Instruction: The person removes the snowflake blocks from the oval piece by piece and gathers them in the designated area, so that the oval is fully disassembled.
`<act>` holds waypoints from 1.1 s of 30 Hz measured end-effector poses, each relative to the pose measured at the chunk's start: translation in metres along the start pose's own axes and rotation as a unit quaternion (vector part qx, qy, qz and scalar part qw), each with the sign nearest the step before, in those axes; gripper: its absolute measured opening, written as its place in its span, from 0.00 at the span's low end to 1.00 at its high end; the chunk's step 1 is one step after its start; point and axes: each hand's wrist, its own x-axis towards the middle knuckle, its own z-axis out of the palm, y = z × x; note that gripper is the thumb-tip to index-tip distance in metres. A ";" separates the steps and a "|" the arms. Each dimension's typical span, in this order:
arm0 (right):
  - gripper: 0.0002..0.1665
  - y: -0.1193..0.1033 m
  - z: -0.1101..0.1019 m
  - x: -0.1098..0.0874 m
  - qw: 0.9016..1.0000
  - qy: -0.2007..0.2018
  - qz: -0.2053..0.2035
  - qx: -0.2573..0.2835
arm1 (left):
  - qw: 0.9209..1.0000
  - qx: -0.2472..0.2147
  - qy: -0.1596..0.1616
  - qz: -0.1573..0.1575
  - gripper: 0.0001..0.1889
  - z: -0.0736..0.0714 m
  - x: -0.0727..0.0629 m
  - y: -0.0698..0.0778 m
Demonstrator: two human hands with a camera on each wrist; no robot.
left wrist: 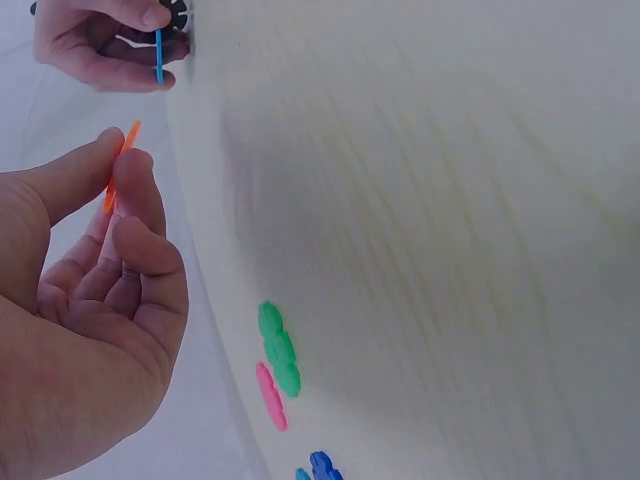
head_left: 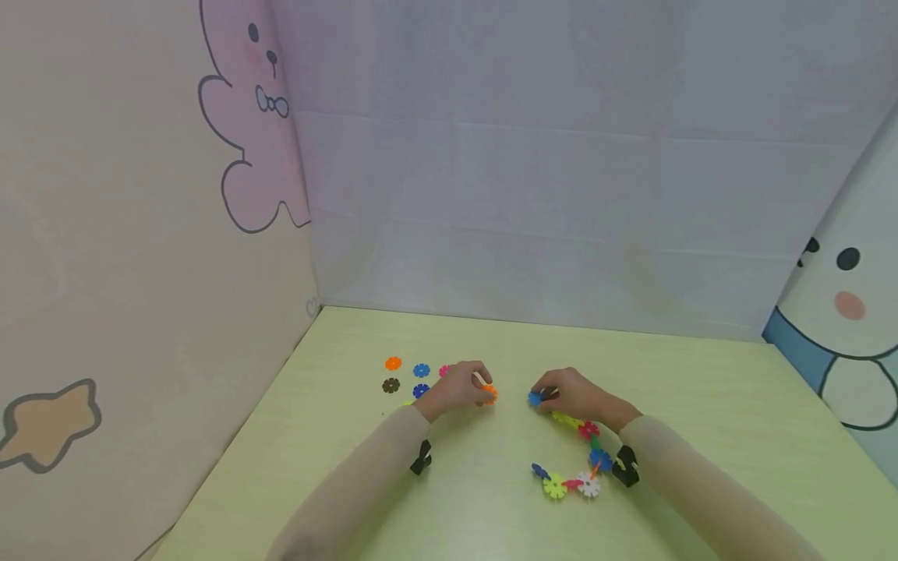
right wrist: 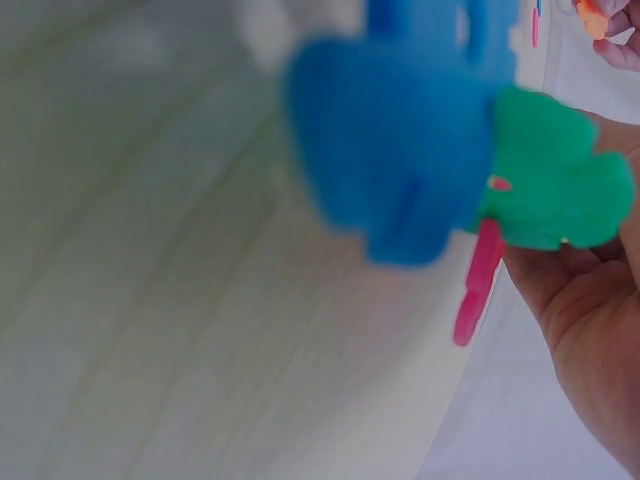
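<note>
Between thumb and index finger, my left hand (head_left: 457, 386) pinches an orange flower-shaped interlocking disc (left wrist: 124, 168), seen nearly edge-on in the left wrist view. My right hand (head_left: 577, 393) holds the leading end of a chain of such discs, with a light blue disc (head_left: 535, 398) at its tip and a black disc (left wrist: 176, 18) beside it. From that hand the chain curves back through yellow, a red disc (head_left: 588, 430), a green disc (right wrist: 560, 170), a blue disc (head_left: 600, 460) and a white disc (head_left: 588, 485). The two hands are apart.
Loose discs lie in rows left of and behind my left hand, among them an orange one (head_left: 393, 363), a brown one (head_left: 390, 386) and a light blue one (head_left: 421, 370). The pale table (head_left: 463, 506) meets a cloth-covered wall (head_left: 533, 234) at the back.
</note>
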 end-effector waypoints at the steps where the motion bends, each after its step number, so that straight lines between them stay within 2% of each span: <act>1: 0.15 0.000 0.000 0.000 1.000 0.000 0.001 0.002 | 1.000 -0.005 -0.003 0.000 0.10 -0.002 -0.002 -0.001; 9: 0.15 0.000 0.000 -0.002 1.000 0.000 0.002 0.018 | 0.999 0.044 -0.013 0.009 0.08 -0.018 -0.015 -0.012; 15: 0.15 0.001 0.001 -0.001 1.000 -0.001 0.011 0.015 | 0.999 0.046 -0.021 0.013 0.08 -0.030 -0.028 -0.022; 20: 0.15 0.001 0.002 -0.001 1.000 0.000 0.011 0.014 | 0.997 0.069 -0.033 0.017 0.09 -0.040 -0.035 -0.031; 27: 0.15 0.000 0.001 0.000 1.000 0.000 0.014 0.019 | 0.997 0.060 -0.046 0.005 0.07 -0.047 -0.044 -0.040; 33: 0.15 0.003 0.002 0.001 1.000 0.000 0.015 0.019 | 0.995 0.088 -0.045 0.003 0.07 -0.051 -0.048 -0.043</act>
